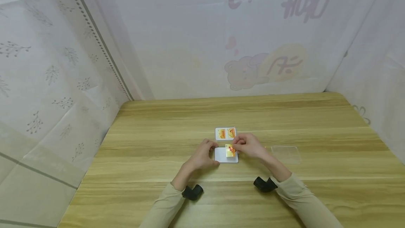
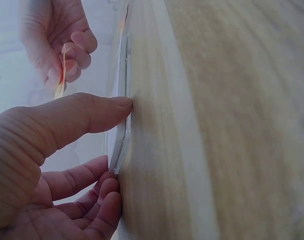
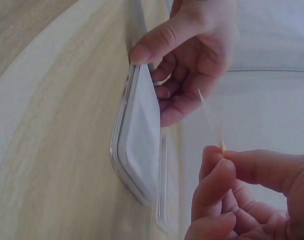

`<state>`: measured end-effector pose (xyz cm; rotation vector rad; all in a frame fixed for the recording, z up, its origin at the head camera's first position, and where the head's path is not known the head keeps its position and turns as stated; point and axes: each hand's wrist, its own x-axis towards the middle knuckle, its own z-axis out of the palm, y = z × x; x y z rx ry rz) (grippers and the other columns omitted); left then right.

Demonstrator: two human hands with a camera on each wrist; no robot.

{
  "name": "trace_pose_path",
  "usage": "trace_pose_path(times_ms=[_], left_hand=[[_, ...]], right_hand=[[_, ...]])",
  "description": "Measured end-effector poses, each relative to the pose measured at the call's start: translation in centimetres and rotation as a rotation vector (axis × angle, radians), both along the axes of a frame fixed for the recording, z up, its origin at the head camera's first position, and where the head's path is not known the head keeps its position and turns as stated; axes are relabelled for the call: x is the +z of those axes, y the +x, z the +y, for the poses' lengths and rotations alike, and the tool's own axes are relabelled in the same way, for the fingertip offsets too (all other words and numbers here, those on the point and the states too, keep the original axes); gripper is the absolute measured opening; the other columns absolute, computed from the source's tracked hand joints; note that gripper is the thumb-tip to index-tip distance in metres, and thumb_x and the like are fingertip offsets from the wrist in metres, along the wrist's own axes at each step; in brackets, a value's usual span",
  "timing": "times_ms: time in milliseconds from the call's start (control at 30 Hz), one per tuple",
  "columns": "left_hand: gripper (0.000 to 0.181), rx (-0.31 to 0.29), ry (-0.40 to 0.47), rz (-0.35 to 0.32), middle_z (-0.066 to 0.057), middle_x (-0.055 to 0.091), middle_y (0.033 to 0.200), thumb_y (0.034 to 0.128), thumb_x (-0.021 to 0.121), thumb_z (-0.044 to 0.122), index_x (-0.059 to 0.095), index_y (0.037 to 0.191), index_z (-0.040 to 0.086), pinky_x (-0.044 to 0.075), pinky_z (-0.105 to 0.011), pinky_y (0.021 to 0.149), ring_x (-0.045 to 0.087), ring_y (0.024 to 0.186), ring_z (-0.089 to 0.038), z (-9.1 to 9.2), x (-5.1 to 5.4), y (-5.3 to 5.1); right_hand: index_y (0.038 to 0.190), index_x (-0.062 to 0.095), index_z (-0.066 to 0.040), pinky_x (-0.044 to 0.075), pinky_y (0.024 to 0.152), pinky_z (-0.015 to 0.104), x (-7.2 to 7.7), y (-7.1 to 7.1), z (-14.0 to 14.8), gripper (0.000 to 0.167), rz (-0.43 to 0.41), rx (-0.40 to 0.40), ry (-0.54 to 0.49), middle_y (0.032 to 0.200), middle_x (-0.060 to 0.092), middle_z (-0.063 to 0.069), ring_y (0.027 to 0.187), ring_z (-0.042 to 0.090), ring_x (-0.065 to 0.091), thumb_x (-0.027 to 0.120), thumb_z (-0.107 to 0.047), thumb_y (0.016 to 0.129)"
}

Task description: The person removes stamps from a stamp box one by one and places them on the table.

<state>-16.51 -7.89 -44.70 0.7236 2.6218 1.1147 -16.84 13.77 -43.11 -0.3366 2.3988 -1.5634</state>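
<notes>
A flat white rectangular case (image 1: 219,155) lies on the table. My left hand (image 1: 204,155) holds it by its left end, the thumb on the near edge and the fingers at the far edge. Above the case's right half, my right hand (image 1: 249,145) pinches a small yellow-and-orange sticker (image 1: 229,151) between thumb and index finger. In the right wrist view the sticker (image 3: 212,119) is seen edge-on, slightly bent and apart from the case (image 3: 141,135). Just behind lies a second flat white case (image 1: 225,138) bearing two orange-and-yellow pictures.
To the right of the right hand lies a clear plastic lid or tray (image 1: 286,154). A small orange bit shows beside the right wrist. The wood-grain table (image 1: 152,133) is bordered by printed cloth curtains (image 1: 177,45) at the back and sides.
</notes>
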Motion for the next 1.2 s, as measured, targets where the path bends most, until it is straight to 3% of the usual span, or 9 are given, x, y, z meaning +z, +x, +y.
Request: trace_pose_path(times_ms=[333,833,1200], left_hand=[[0.050,0.001,-0.004,0.000,-0.011,0.050,0.102,0.0644,0.082,0.002,0.058,0.107,-0.006,0.044,-0.035,0.085,0.048,0.094,-0.024,0.1,-0.1,0.0],[0.049,-0.002,0.003,0.004,-0.011,0.050,0.101,0.0648,0.081,0.002,0.058,0.107,-0.006,0.044,-0.035,0.084,0.049,0.094,-0.023,0.0,-0.2,0.0],[0.050,-0.004,-0.001,0.007,-0.011,0.050,0.102,0.0646,0.082,0.003,0.058,0.107,-0.006,0.044,-0.035,0.084,0.049,0.094,-0.023,0.0,-0.4,-0.1]], right_hand=[[0.086,0.062,0.003,0.038,0.052,0.021,-0.1,0.3,1.5,0.006,-0.011,-0.054,0.020,0.066,0.059,0.008,0.062,0.019,0.054,0.063,-0.003,0.085],[0.087,0.060,0.007,0.041,0.051,0.022,-0.3,0.6,3.8,0.008,0.011,-0.048,0.013,0.068,0.060,0.008,0.063,0.020,0.056,0.061,-0.001,0.085],[0.086,0.061,0.004,0.032,0.045,0.019,-1.1,0.5,4.4,0.004,0.008,-0.082,0.075,0.064,0.058,0.007,0.058,0.016,0.051,0.061,0.000,0.085]])
